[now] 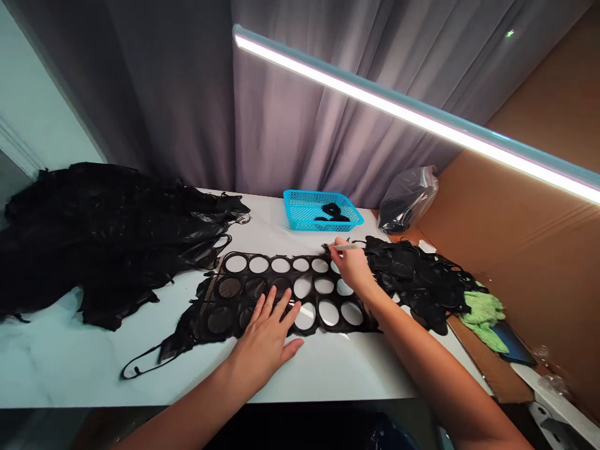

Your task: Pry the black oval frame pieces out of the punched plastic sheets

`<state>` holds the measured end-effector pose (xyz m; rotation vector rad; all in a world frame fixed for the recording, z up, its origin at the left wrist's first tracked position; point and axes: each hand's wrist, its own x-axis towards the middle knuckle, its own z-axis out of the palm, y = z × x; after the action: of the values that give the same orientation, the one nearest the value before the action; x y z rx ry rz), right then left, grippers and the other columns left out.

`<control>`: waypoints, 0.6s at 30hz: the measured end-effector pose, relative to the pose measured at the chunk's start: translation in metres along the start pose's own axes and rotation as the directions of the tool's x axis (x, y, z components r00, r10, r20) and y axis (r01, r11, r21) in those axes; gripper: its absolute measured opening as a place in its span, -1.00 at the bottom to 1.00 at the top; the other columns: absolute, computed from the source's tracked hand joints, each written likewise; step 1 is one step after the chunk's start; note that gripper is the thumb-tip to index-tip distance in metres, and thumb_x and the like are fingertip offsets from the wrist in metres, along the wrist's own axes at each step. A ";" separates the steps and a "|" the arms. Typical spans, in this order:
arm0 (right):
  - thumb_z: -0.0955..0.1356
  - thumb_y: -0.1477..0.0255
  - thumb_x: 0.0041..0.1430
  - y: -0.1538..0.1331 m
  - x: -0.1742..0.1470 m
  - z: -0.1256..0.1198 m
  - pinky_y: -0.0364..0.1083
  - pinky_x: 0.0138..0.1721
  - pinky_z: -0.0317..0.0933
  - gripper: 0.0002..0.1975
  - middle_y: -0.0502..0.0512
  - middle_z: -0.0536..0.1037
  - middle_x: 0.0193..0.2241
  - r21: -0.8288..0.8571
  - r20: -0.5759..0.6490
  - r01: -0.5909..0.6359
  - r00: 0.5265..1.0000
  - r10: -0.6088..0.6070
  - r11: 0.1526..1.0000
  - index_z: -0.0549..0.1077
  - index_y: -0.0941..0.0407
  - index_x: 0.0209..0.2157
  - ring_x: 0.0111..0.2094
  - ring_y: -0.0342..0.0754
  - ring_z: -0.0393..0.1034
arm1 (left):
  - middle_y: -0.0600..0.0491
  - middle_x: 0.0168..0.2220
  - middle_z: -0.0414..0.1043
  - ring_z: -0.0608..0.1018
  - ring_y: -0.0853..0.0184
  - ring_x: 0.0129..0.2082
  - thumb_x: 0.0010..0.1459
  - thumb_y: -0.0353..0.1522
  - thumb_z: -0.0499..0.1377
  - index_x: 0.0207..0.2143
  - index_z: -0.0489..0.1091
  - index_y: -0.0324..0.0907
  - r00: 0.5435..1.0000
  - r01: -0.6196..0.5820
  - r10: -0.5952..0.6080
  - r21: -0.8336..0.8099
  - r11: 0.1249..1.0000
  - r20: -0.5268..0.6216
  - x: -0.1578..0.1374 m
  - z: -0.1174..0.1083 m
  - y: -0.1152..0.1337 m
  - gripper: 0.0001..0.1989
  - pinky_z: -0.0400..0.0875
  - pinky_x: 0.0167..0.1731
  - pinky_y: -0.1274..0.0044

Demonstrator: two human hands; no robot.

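Observation:
A thin black rubbery sheet [313, 298] with rows of round rings lies flat on the white table. Many rings have open centres that show the table; several at the left have dark centres. My left hand [269, 331] rests on the sheet's near edge with its fingers spread. At the sheet's far right edge, my right hand [350, 262] pinches a thin pale tool [345, 247], like a pen or tweezers; its exact kind is unclear. A small dark scrap shows near the tool's tip. A strip with a loop [150, 362] trails from the sheet's left end.
A large heap of black sheets [107, 231] covers the table's left. To the right lie black ring-shaped scraps [412, 275] and a green cloth [485, 315]. Behind stand a blue basket [293, 222] holding black rings and a clear plastic bag [407, 197]. A bright lamp bar [398, 109] hangs above.

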<state>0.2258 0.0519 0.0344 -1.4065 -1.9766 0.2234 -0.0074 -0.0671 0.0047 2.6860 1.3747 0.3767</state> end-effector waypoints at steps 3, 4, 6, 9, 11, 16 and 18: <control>0.22 0.50 0.26 -0.014 0.012 0.005 -0.10 -0.35 0.12 -0.85 0.06 0.45 -0.45 0.048 0.062 0.051 0.997 -0.054 0.998 0.31 0.08 -0.41 -0.42 -0.05 0.29 | -0.10 0.35 0.05 0.08 -0.01 0.34 0.27 -0.14 0.14 0.30 0.11 -0.08 1.000 -0.025 0.025 -0.014 1.000 -0.016 -0.005 -0.005 -0.006 -0.40 0.15 0.21 0.13; 0.23 0.51 0.25 -0.023 0.011 0.011 -0.11 -0.32 0.14 -0.87 0.06 0.47 -0.42 0.091 0.123 0.092 0.987 -0.102 0.992 0.33 0.08 -0.40 -0.39 -0.05 0.31 | -0.13 0.34 0.05 0.11 0.02 0.33 0.27 -0.14 0.14 0.30 0.10 -0.12 0.999 -0.016 0.015 -0.009 1.000 -0.036 -0.008 -0.007 -0.010 -0.38 0.15 0.22 0.15; 0.24 0.53 0.25 -0.042 0.001 0.024 -0.11 -0.29 0.17 -0.88 0.07 0.50 -0.37 0.201 0.260 0.156 0.943 -0.207 0.967 0.35 0.09 -0.36 -0.34 -0.05 0.34 | -0.18 0.33 0.07 0.15 0.06 0.32 0.28 -0.14 0.13 0.30 0.10 -0.18 0.996 0.030 -0.029 0.006 1.000 -0.085 -0.016 -0.010 -0.018 -0.37 0.15 0.23 0.18; 0.26 0.52 0.25 -0.058 -0.016 0.038 -0.13 -0.30 0.18 -0.91 0.04 0.48 -0.36 0.348 0.397 0.154 0.869 -0.294 0.925 0.38 0.09 -0.31 -0.34 -0.08 0.33 | -0.11 0.34 0.07 0.16 0.09 0.32 0.31 -0.17 0.10 0.30 0.12 -0.14 0.992 0.065 -0.065 0.003 0.998 -0.107 -0.027 -0.012 -0.029 -0.43 0.15 0.24 0.20; 0.29 0.49 0.25 -0.058 -0.021 0.039 -0.13 -0.30 0.19 -0.95 0.04 0.46 -0.35 0.421 0.437 0.121 0.841 -0.318 0.899 0.40 0.10 -0.28 -0.33 -0.08 0.32 | -0.06 0.35 0.04 0.13 0.10 0.33 0.31 -0.19 0.10 0.30 0.11 -0.09 0.994 0.062 -0.062 -0.009 0.998 -0.085 -0.032 -0.013 -0.032 -0.44 0.14 0.24 0.21; 0.31 0.40 0.28 -0.051 -0.019 0.036 -0.11 -0.27 0.22 -0.93 0.06 0.42 -0.27 0.505 0.474 0.051 0.818 -0.326 0.861 0.40 0.09 -0.25 -0.30 -0.08 0.30 | -0.02 0.35 0.05 0.05 0.04 0.35 0.31 -0.20 0.11 0.31 0.11 -0.07 0.996 0.059 -0.060 -0.009 0.998 -0.061 -0.033 -0.012 -0.031 -0.44 0.14 0.24 0.15; 0.31 0.38 0.28 -0.051 -0.019 0.036 -0.12 -0.29 0.22 -0.92 0.05 0.39 -0.26 0.513 0.482 0.041 0.813 -0.327 0.857 0.40 0.09 -0.27 -0.32 -0.09 0.29 | -0.01 0.34 0.08 0.05 0.01 0.35 0.31 -0.20 0.11 0.30 0.12 -0.07 0.997 0.052 -0.052 0.003 0.999 -0.057 -0.032 -0.012 -0.031 -0.45 0.14 0.23 0.13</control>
<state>0.1675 0.0239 0.0247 -0.8526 -2.2788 1.0665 -0.0527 -0.0755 0.0042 2.6566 1.4588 0.4485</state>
